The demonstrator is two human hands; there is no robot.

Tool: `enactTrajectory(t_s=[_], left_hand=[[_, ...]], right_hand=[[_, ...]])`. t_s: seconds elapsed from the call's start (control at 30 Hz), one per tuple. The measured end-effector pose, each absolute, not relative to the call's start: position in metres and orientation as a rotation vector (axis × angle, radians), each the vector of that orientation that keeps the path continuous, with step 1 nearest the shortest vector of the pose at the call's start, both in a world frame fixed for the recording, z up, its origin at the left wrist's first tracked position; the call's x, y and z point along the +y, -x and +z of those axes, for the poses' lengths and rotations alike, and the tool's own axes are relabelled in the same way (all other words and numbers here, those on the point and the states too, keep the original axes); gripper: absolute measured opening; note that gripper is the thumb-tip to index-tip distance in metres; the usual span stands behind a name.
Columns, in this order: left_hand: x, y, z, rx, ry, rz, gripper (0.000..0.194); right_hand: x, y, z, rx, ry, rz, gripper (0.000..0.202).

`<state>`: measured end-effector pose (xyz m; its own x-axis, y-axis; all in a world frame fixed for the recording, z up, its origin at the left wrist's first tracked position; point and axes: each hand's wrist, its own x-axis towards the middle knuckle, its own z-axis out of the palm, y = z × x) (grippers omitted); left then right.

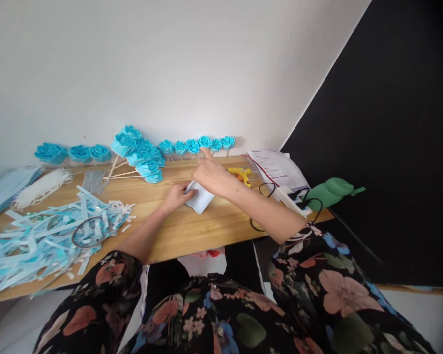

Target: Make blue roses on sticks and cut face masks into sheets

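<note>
Pinched between thumb and fingers of my left hand [177,197] is the left edge of a pale blue folded sheet [200,199], held over the wooden table. My right hand [210,173] is above the sheet's upper edge, its index finger stretched toward the blue paper flowers [192,146] along the wall; its other fingers are curled, and whether they hold anything is hidden. More blue flowers on sticks [143,153] lie stacked behind my left hand.
Paper strips [59,236] are heaped on the table [169,236] at left, near pale sheets [11,187] and white loops [42,188]. At right are a yellow glue gun [241,174], a power strip [293,200] with cables, printed papers [278,167] and a green object [330,195].
</note>
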<state>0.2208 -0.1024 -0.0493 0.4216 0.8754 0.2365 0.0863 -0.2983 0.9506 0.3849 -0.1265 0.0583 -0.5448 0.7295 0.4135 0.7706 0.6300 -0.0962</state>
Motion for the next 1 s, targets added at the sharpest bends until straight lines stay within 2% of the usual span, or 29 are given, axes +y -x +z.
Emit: enactTrajectory(t_s=[0.07, 0.2, 0.33, 0.43, 0.53, 0.63, 0.83, 1.0], left_hand=[[-0.098, -0.218, -0.047, 0.91, -1.606, 1.076, 0.021], [-0.085, -0.212, -0.045, 0.842, -1.153, 1.302, 0.035], [-0.087, -0.214, -0.038, 0.526, -0.846, 1.237, 0.061], [-0.099, -0.22, -0.033, 0.395, -0.826, 1.083, 0.069], [-0.107, -0.226, -0.036, 0.408, -0.855, 1.023, 0.069], [-0.106, -0.229, -0.046, 0.614, -0.909, 1.077, 0.068], [-0.095, -0.225, -0.059, 0.883, -1.119, 1.186, 0.061], [-0.093, -0.221, -0.06, 0.967, -1.244, 1.084, 0.058]], right_hand=[[-0.122, -0.397, 0.061, -2.382, 1.268, -0.108, 0.035], [-0.125, -0.42, 0.062, -2.122, 1.581, 0.159, 0.013], [-0.133, -0.422, 0.032, -1.645, 1.552, 0.63, 0.017], [-0.14, -0.408, 0.003, -1.29, 1.409, 0.82, 0.021], [-0.146, -0.39, -0.019, -0.965, 1.351, 0.941, 0.026], [-0.151, -0.377, -0.031, -0.834, 1.311, 1.005, 0.03], [-0.154, -0.383, -0.03, -0.996, 1.281, 1.154, 0.034], [-0.142, -0.403, -0.019, -1.187, 1.307, 1.004, 0.033]])
